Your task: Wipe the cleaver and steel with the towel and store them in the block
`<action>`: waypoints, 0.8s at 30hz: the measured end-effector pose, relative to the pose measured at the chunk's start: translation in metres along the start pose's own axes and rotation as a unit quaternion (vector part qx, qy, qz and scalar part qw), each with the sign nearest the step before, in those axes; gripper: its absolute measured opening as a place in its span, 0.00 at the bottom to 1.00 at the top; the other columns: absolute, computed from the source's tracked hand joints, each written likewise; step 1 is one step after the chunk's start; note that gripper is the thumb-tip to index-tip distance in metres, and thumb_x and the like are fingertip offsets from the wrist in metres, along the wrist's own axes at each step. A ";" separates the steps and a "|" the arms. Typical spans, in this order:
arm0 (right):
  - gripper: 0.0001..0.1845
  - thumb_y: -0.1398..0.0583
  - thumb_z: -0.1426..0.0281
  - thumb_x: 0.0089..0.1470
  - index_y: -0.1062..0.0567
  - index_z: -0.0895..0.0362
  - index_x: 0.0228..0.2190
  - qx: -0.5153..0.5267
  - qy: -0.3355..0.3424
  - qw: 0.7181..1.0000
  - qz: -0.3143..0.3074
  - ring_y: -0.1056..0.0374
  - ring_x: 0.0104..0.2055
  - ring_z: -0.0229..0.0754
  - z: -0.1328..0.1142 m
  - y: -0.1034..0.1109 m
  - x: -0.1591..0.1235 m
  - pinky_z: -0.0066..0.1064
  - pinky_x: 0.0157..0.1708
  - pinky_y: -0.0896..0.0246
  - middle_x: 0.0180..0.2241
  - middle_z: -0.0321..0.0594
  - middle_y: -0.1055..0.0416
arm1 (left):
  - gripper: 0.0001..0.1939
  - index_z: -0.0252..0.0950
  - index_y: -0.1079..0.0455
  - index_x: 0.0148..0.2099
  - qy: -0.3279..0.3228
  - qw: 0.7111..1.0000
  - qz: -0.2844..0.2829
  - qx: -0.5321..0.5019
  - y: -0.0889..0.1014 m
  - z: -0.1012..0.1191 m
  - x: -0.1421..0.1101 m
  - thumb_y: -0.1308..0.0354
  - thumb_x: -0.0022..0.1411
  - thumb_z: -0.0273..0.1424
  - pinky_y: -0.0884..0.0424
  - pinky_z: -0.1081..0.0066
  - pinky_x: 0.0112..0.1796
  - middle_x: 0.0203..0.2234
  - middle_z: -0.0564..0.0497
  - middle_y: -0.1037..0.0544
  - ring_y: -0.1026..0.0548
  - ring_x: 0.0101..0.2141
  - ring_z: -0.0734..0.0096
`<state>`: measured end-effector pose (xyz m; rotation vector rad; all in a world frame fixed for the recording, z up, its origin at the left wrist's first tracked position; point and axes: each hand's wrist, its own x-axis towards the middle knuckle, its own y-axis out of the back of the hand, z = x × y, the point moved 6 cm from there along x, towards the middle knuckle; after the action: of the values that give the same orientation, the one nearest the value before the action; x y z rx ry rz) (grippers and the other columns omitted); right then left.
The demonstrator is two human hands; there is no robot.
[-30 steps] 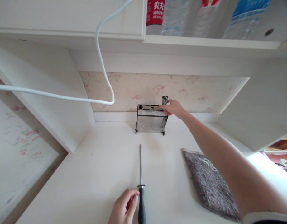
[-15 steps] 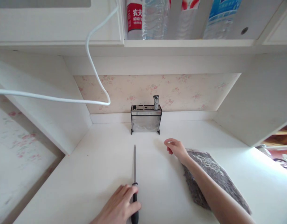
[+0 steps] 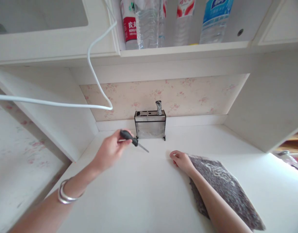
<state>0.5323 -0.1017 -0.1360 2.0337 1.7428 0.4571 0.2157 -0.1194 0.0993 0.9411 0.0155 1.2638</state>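
My left hand [image 3: 112,149] is raised over the counter in front of the knife block, fingers wrapped around the black handle of a honing steel [image 3: 133,139]. The steel's thin grey rod slants down to the right. The knife block [image 3: 150,130] has clear sides and black edges, and stands against the back wall. One grey-patterned handle [image 3: 159,107] sticks up from its right slot. My right hand [image 3: 181,160] rests on the counter with its fingers curled in and nothing visible in them. Beside it, partly beneath my right forearm, lies a grey-brown patterned cloth [image 3: 226,186].
A white counter [image 3: 139,194] spreads below white cupboards. On the shelf above stand several plastic bottles [image 3: 147,24]. A white cable [image 3: 95,71] hangs across the upper left. White side panels [image 3: 258,103] bound the niche.
My left hand has lifted the honing steel off the counter and carried it up and forward toward the knife block, tilting its rod. My right hand has barely moved. The view has shifted slightly.
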 end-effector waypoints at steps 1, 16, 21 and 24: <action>0.13 0.45 0.60 0.52 0.24 0.55 0.30 -0.006 0.002 1.000 -0.001 0.37 0.18 0.36 0.000 0.000 0.000 0.26 0.22 0.45 0.16 0.32 0.31 | 0.11 0.40 0.33 0.45 0.009 0.999 0.027 -0.032 0.011 0.004 0.018 0.42 0.62 0.38 0.24 0.63 0.44 0.39 0.50 0.22 0.22 0.41 0.62; 0.12 0.45 0.65 0.52 0.23 0.54 0.31 -0.070 0.022 0.997 -0.020 0.36 0.20 0.36 0.000 -0.003 0.002 0.25 0.25 0.46 0.19 0.33 0.28 | 0.09 0.38 0.33 0.34 0.019 0.948 0.273 -0.164 0.060 0.022 0.170 0.35 0.54 0.32 0.21 0.64 0.32 0.30 0.52 0.26 0.22 0.28 0.69; 0.11 0.45 0.66 0.52 0.23 0.53 0.32 -0.079 0.026 0.996 -0.021 0.35 0.21 0.36 0.001 -0.003 0.003 0.25 0.26 0.46 0.19 0.32 0.27 | 0.10 0.35 0.33 0.37 0.029 0.963 0.256 -0.077 0.053 0.015 0.192 0.37 0.56 0.33 0.23 0.66 0.30 0.31 0.52 0.26 0.23 0.27 0.71; 0.11 0.45 0.66 0.52 0.23 0.53 0.32 -0.084 0.026 0.996 -0.020 0.34 0.22 0.37 0.001 -0.003 0.003 0.26 0.27 0.46 0.20 0.33 0.27 | 0.13 0.33 0.34 0.42 0.035 0.971 0.235 -0.030 0.050 0.015 0.202 0.39 0.59 0.35 0.25 0.67 0.33 0.33 0.52 0.26 0.24 0.30 0.74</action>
<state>0.5308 -0.0982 -0.1385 1.8822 1.7103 0.6281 0.2548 0.0346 0.2344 0.8746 -0.1997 1.7246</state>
